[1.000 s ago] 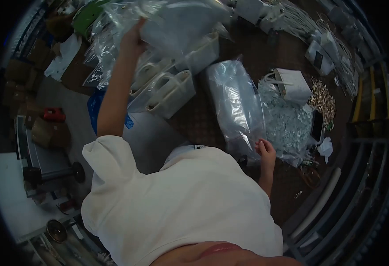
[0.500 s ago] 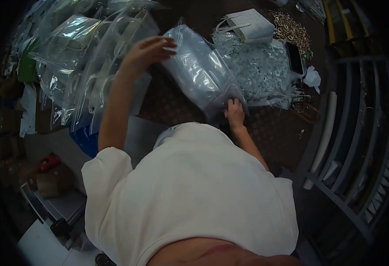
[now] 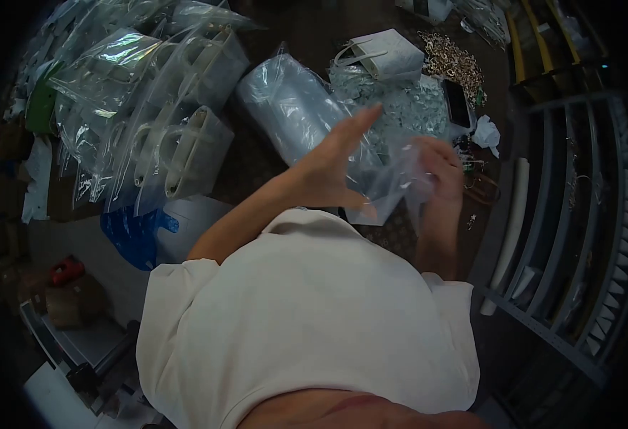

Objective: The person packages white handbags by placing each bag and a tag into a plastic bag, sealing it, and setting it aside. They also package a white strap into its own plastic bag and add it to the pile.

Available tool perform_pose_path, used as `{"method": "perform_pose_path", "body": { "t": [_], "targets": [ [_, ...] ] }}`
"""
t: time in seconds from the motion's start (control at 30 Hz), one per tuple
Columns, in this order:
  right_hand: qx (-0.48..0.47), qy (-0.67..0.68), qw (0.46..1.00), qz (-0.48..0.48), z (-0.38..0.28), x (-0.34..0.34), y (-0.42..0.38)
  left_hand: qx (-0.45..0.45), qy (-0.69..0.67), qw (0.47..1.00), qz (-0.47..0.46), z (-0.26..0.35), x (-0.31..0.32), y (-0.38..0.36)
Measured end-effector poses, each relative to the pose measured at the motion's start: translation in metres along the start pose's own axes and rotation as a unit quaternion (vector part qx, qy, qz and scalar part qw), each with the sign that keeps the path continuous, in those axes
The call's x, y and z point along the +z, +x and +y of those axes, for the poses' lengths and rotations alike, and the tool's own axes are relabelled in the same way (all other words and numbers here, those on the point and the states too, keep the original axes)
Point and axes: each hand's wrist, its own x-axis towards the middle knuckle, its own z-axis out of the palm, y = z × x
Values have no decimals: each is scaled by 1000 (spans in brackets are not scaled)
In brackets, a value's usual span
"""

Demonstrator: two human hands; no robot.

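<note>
- In the head view, the right hand (image 3: 444,171) has its fingers curled round a clear bag (image 3: 394,179) (it is see-through).
- The left hand (image 3: 328,161) has fingers and thumb spread wide; I cannot tell if it touches the bag.
- The bag is between both hands, near the shiny plastic stack (image 3: 285,104).
- A black phone (image 3: 457,102) lies farther off.

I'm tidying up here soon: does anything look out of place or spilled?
The crumpled white scrap beside the phone looks like stray litter, and the gold pieces lie in a loose heap, perhaps just set out that way. Nothing looks clearly damaged.
</note>
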Motion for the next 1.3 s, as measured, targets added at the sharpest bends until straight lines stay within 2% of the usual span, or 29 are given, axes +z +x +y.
{"method": "perform_pose_path", "body": {
  "t": [0.07,0.1,0.13,0.17,0.2,0.27,0.3,0.37,0.4,0.47,0.5,0.6,0.67,0.7,0.77,0.8,0.83,0.87,0.9,0.97,1.03,1.07,1.1,1.13,1.17,1.2,1.23,1.27,1.3],
  "targets": [
    [219,-171,960,-36,3,25,24,-94,-53,991,-83,6,12,0],
    [212,-176,960,-41,4,31,32,-103,-22,993,-50,-9,12,-3],
    [101,-96,990,-21,6,35,38,-96,-17,994,-47,-18,2,-3],
    [-13,-12,1000,-1,8,37,44,-229,-139,963,28,-26,-14,-5],
    [-19,-10,1000,-3,15,28,46,-355,-255,894,100,-32,-29,-5],
    [-60,51,997,-13,45,3,41,-375,-290,852,222,-37,-53,-6],
    [-61,55,997,-12,61,4,35,-376,-287,853,222,-41,-60,-9],
    [15,96,988,-123,93,20,23,-329,-304,839,311,-52,-69,-15],
    [12,99,988,-121,101,30,21,-329,-302,840,307,-57,-72,-20],
    [121,-38,989,-77,116,49,20,-332,-321,845,268,-65,-73,-29],
    [120,-36,989,-74,125,55,21,-333,-320,846,265,-64,-71,-31],
    [36,-78,996,-26,139,61,29,-359,-326,822,298,-67,-68,-34],
    [116,-164,975,95,138,58,34,-349,-349,826,273,-85,-81,-45],
    [115,-163,975,96,135,55,38,-350,-348,826,271,-93,-91,-44],
    [124,-142,951,245,127,41,48,-425,-320,768,356,-108,-117,-44],
    [111,-151,944,270,129,28,50,-426,-320,769,353,-112,-130,-53],
    [107,-148,944,275,130,21,48,-418,-250,774,405,-114,-144,-60],
    [60,-282,919,270,132,16,46,-405,-179,775,451,-118,-152,-64],
    [16,-411,874,260,136,13,44,-406,-179,779,444,-108,-146,-59],
    [-1,-435,867,242,151,13,43,-275,-77,893,349,-70,-114,-45],
    [-15,-462,862,210,158,23,46,-235,-65,950,197,-47,-68,-36],
    [-25,-415,894,170,157,34,49,-157,99,975,126,-46,-47,-34],
    [-36,-365,921,130,158,42,52,-74,259,962,49,-47,-29,-33],
    [-36,-365,922,124,159,46,53,-108,176,976,69,-58,-7,-37],
    [-62,-334,938,74,160,48,54,-139,90,982,88,-73,8,-46],
    [-88,-303,949,27,160,49,54,-137,90,983,88,-83,8,-53],
    [-90,-303,948,31,156,47,54,-295,-105,943,115,-90,5,-59],
    [-27,-272,959,72,150,43,52,-437,-293,840,131,-97,0,-65],
    [37,-238,964,113,146,38,48,-436,-301,831,167,-104,-9,-65]
  ]
}}
